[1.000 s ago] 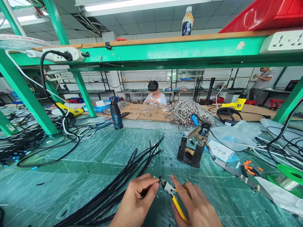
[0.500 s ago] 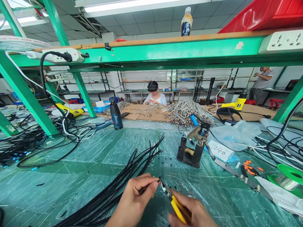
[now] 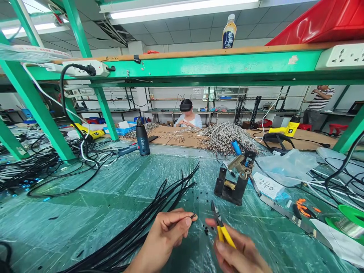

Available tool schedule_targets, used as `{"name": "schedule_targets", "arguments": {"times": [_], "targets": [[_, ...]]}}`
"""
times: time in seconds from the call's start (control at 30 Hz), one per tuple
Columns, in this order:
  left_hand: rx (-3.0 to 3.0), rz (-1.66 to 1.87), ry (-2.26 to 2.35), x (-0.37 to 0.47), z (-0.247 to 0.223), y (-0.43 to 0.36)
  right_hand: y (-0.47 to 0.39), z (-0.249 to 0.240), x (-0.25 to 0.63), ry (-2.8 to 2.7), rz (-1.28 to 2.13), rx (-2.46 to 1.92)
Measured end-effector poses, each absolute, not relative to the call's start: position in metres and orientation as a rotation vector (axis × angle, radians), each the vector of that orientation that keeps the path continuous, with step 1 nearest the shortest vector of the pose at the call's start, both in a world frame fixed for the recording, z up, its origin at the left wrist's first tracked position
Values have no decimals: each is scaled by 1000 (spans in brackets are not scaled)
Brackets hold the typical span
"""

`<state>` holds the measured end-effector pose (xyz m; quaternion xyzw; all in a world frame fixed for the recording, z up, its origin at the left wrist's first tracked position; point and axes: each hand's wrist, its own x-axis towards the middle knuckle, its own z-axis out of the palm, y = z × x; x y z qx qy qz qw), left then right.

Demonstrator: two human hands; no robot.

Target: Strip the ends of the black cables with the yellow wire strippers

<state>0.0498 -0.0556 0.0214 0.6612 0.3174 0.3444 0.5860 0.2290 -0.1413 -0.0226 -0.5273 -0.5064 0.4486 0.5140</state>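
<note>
My left hand (image 3: 167, 233) is closed, pinching a short dark tip of black cable (image 3: 193, 216) between thumb and forefinger; the fingers hide most of it. To the right, my right hand (image 3: 241, 250) grips yellow-handled side cutters (image 3: 224, 232), their jaws pointing up and away from me. A gap separates the cutters from the cable tip. Beside my left hand, a bundle of black cables (image 3: 150, 214) runs across the table from lower left, loose ends fanned out. Small black scraps (image 3: 206, 229) lie between my hands.
A soldering iron stand (image 3: 230, 189), a note marked 240 (image 3: 265, 184) and a solder spool (image 3: 348, 223) stand on the right. Beyond the cables is a heat gun (image 3: 142, 138). A green shelf beam (image 3: 199, 68) crosses overhead. A co-worker (image 3: 188, 115) sits behind a grey wire pile (image 3: 227, 136).
My right hand has drawn the side cutters away from the cable tip, to the right and upward. My left hand keeps its pinch. The camera view has shifted slightly.
</note>
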Motion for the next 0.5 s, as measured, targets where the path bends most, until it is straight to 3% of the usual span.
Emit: {"name": "schedule_targets", "arguments": {"times": [0.2, 0.5], "targets": [[1767, 844, 817, 51, 27, -59, -139, -38, 228, -1674, -86, -1566], [1822, 836, 868, 53, 26, -61, -133, -36, 242, -1929, -549, -1569]]}}
